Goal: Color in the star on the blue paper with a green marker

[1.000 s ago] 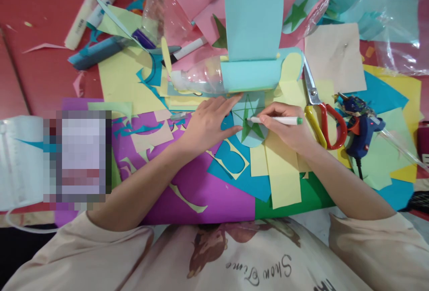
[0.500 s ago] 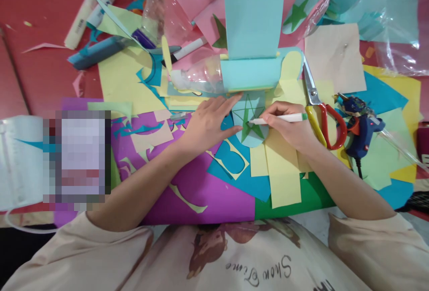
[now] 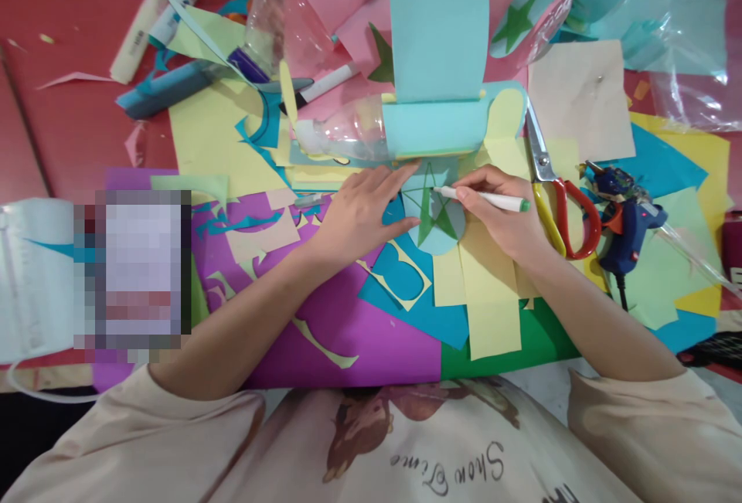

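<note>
My right hand (image 3: 499,213) grips a white marker (image 3: 492,198) with a green end, its tip on a star (image 3: 444,219) drawn on a rounded light-blue paper wing (image 3: 452,244). The star's lower points are coloured green; its upper part shows outlines. Fingers spread, my left hand (image 3: 362,213) lies flat at the wing's left edge, fingertips touching it. The wing joins a plastic bottle (image 3: 353,132) wrapped in light-blue paper, lying on its side. A matching wing (image 3: 439,24) extends from the bottle's far side, and a yellow paper strip (image 3: 288,93) stands at the cap.
Scissors (image 3: 559,205) with red and yellow handles lie right of my right hand, beside a blue glue gun (image 3: 624,236). Paper scraps and a purple sheet (image 3: 342,333) cover the near table. Markers (image 3: 136,39) and another clear bottle (image 3: 278,32) lie at the back left.
My right hand has shifted the marker tip slightly up the star, away from me, and the marker now slants differently. My left hand keeps its place.
</note>
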`<state>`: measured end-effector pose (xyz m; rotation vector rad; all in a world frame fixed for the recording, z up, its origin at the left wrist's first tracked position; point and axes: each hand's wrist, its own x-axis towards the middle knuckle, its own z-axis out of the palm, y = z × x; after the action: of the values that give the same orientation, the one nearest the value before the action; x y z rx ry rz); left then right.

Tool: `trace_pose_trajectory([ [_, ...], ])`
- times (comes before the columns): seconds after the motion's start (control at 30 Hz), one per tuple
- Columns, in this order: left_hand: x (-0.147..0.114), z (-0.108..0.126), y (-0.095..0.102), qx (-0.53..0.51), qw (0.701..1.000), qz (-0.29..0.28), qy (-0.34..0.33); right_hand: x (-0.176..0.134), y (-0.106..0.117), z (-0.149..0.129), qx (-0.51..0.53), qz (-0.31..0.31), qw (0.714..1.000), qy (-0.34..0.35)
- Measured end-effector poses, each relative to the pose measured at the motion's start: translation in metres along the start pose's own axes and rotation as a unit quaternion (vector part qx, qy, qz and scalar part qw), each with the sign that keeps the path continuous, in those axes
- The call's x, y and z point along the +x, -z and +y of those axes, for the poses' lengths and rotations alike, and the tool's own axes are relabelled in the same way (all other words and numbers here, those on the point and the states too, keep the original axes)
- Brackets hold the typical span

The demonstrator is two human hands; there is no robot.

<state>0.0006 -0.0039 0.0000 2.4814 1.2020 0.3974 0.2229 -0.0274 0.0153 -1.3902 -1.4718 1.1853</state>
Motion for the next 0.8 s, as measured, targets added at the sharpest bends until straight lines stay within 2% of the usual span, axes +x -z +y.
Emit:
trace_pose_trajectory([
  [0.57, 0.000, 0.000, -0.001, -0.002, 1.000, 0.007, 0.004, -0.001, 0.000, -0.012, -0.044, -0.028, 0.999, -0.015],
  [0.8, 0.000, 0.000, -0.001, -0.006, 1.000, 0.004, 0.004, 0.001, 0.000, -0.010, -0.019, -0.019, 0.999, -0.028],
])
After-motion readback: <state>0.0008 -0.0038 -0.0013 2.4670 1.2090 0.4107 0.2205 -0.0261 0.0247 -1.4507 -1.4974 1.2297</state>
